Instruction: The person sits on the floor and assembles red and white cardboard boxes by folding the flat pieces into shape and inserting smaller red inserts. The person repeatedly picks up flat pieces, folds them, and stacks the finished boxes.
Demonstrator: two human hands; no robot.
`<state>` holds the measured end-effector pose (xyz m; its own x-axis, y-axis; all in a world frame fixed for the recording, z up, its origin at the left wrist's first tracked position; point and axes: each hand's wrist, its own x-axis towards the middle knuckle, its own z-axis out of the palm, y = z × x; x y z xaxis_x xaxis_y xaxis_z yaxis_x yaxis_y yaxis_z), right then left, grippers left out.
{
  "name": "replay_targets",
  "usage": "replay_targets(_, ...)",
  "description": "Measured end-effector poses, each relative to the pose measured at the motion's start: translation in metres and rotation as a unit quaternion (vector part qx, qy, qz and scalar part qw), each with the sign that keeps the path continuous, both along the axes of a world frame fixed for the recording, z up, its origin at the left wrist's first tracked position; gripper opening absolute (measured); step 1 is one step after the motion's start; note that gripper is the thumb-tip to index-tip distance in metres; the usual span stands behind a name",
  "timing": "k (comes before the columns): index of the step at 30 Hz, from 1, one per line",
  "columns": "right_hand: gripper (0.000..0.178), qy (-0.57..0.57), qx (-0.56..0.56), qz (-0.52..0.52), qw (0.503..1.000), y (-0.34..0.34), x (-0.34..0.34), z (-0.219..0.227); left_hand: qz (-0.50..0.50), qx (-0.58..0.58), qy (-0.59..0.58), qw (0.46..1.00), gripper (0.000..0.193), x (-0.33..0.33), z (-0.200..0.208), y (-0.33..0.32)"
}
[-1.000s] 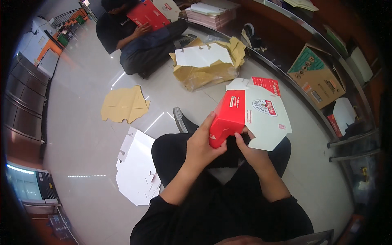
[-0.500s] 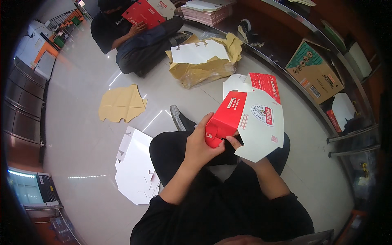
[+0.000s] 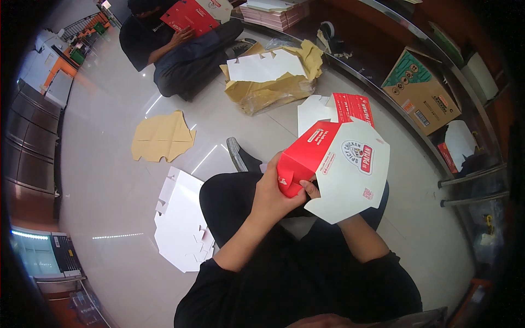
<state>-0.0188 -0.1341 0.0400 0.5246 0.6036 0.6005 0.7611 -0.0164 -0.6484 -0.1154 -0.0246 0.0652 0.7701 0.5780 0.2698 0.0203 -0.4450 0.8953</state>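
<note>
A seated person in black [image 3: 295,273] has a partly folded red-and-white cardboard food box [image 3: 322,139] over the lap, its length angling away to the right. Its white panel [image 3: 353,180] fans over the right hand [image 3: 310,189], whose thumb shows beside the red end; from where I stand, I cannot tell how its hidden fingers close. The left hand [image 3: 273,191] grasps that end, 1 thumb low.

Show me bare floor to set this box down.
Widest: floor between the white cardboard sheet and the left cabinets. Another patch lies between the right knee and the metal bars. Crowded: between the box and the wrapped stack, beside the co-worker.
</note>
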Motion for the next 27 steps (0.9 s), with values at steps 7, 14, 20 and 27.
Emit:
replay_targets(7, 0.024, 0.220, 0.025, 0.060, 0.973, 0.008, 0.003, -0.011, 0.010, -0.005, -0.009, 1.000, 0.074, 0.003, -0.006, 0.007)
replay_targets(14, 0.036, 0.133, 0.009, 0.000, 0.991, -0.012, 0.040, 0.004, 0.075, -0.154, 0.077, 0.982, 0.065, -0.018, -0.037, 0.060)
replay_targets(20, 0.068, 0.264, -0.113, 0.016, 0.958, -0.024, 0.069, 0.021, -0.016, -0.514, -0.034, 0.857, 0.066, -0.046, -0.049, 0.086)
replay_targets(27, 0.052, 0.560, 0.064, 0.152, 0.812, -0.027, 0.062, -0.003, -0.006, -0.574, -0.084, 0.814, 0.065, -0.047, -0.058, 0.080)
